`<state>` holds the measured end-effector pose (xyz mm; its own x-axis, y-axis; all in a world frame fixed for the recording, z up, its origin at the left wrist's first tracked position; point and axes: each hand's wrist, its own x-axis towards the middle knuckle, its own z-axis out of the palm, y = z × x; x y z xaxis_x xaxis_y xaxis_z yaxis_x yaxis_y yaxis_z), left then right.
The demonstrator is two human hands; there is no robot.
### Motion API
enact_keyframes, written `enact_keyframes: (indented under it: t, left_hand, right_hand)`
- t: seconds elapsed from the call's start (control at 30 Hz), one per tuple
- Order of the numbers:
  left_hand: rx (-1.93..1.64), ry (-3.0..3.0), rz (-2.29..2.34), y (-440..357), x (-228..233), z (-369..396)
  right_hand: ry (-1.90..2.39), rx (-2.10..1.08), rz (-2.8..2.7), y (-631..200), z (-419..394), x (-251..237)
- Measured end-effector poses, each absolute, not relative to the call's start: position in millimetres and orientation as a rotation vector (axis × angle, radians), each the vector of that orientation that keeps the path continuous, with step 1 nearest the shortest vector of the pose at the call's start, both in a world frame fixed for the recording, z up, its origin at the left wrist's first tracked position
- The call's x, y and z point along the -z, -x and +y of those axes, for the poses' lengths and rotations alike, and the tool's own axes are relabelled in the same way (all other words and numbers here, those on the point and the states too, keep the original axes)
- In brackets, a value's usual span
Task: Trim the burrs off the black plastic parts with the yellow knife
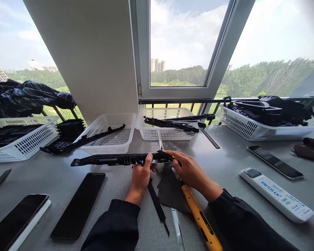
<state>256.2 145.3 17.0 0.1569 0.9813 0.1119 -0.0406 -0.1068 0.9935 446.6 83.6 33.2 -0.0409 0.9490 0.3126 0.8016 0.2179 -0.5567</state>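
We hold a long black plastic strip (120, 159) level just above the grey bench (232, 164), its free end reaching out to our left. Our left hand (140, 176) grips it near its right end, fingers curled around it with the thumb up on its near face. Our right hand (191, 170) closes over the strip's right tip, its fingers also pinching a yellow-handled tool (200, 218) whose handle runs back toward us. Below the hands lie a dark cloth (170, 191), a thin black stick (157, 204) and a metal ruler (178, 228). To the left rest a black phone (78, 205) and a second phone (17, 221); to the right, a white remote (276, 193) and a dark slim handset (274, 162). Along the window stand white baskets: one (110, 137) with a strip leaning out, one (164, 134) behind our hands carrying more strips, one (15, 141) at far left and one (251, 130) at right heaped with black parts.
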Motion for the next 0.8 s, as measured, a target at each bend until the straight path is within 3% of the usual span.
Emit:
enact_keyframes:
  t: [0.8]
  left_hand:
    - [-1.229, -1.322, 1.078, -257.4, -12.3, 144.0]
  right_hand:
    - [1.7, -0.271, -1.77, -434.5, 80.6, -28.8]
